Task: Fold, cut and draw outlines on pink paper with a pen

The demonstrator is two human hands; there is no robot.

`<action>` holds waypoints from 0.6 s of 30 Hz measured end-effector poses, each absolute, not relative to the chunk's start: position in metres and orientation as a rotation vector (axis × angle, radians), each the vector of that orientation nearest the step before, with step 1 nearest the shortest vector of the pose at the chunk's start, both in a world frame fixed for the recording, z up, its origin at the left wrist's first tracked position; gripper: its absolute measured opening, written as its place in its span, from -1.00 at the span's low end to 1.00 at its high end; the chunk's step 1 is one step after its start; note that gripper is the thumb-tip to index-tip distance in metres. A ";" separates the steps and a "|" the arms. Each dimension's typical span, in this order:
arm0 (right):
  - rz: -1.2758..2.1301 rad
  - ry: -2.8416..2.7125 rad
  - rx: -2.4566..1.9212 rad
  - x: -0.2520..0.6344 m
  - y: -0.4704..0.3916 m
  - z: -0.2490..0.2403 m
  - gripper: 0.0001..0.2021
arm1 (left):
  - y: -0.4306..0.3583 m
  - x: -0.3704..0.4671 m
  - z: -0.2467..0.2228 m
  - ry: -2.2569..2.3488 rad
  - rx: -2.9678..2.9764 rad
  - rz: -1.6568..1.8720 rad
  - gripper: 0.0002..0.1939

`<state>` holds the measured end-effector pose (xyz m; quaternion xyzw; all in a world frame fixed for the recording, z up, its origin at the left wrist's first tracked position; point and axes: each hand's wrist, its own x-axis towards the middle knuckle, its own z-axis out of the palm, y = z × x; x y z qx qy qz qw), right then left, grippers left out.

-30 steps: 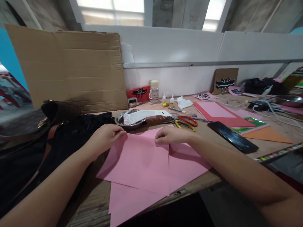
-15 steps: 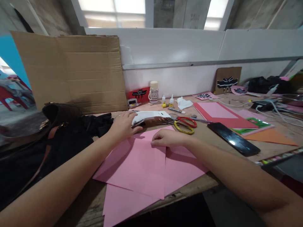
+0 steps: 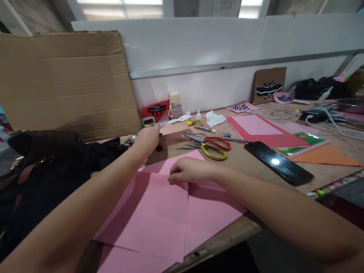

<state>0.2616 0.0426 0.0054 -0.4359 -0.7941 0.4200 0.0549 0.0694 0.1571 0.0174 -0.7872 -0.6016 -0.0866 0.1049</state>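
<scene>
My left hand [image 3: 148, 139] reaches to the back left of the table, closed at the near end of a white packet [image 3: 179, 120]; its fingertips are hidden. My right hand [image 3: 189, 170] is curled, thumb and fingers pinching the top edge of a pink paper sheet [image 3: 150, 212]. That sheet lies over another pink sheet [image 3: 214, 210], with more pink paper below. Scissors [image 3: 213, 146] with one red and one yellow handle rest just beyond my right hand, with thin metal tools beside them.
A black phone [image 3: 278, 163] lies to the right, near red card [image 3: 292, 141] and orange paper [image 3: 327, 159]. Small glue bottles [image 3: 198, 116] and a cream-lidded flask [image 3: 175, 105] stand behind. At left are a dark bag [image 3: 31, 148] and upright cardboard [image 3: 82, 83].
My left hand has moved the white packet back and left, uncovering the scissor blades and the tabletop. My right hand stays on the pink sheet. The view has tilted down and shifted.
</scene>
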 end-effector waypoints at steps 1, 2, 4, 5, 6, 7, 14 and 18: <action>1.258 -2.416 -1.314 0.261 0.043 0.005 -0.76 | 0.163 0.078 0.017 -1.752 -2.332 -0.264 -0.57; 1.243 -2.422 -1.304 0.261 0.044 0.004 -0.76 | 0.169 0.089 0.017 -1.728 -2.350 -0.272 -0.57; 1.229 -2.431 -1.289 0.261 0.045 0.002 -0.77 | 0.182 0.111 0.013 -1.675 -2.394 -0.289 -0.57; 1.229 -2.434 -1.282 0.261 0.046 0.000 -0.78 | 0.188 0.122 0.011 -1.655 -2.414 -0.296 -0.57; 1.232 -2.436 -1.274 0.261 0.047 -0.002 -0.79 | 0.194 0.131 0.010 -1.639 -2.432 -0.304 -0.57; 1.238 -2.437 -1.262 0.261 0.048 -0.003 -0.79 | 0.199 0.139 0.009 -1.630 -2.446 -0.311 -0.57; 1.259 -2.429 -1.232 0.264 0.055 -0.009 -0.73 | 0.209 0.143 0.008 -1.645 -2.500 -0.349 -0.61; 1.271 -2.401 -1.211 0.265 0.056 -0.009 -0.78 | 0.199 0.133 0.013 -1.667 -2.512 -0.379 -0.59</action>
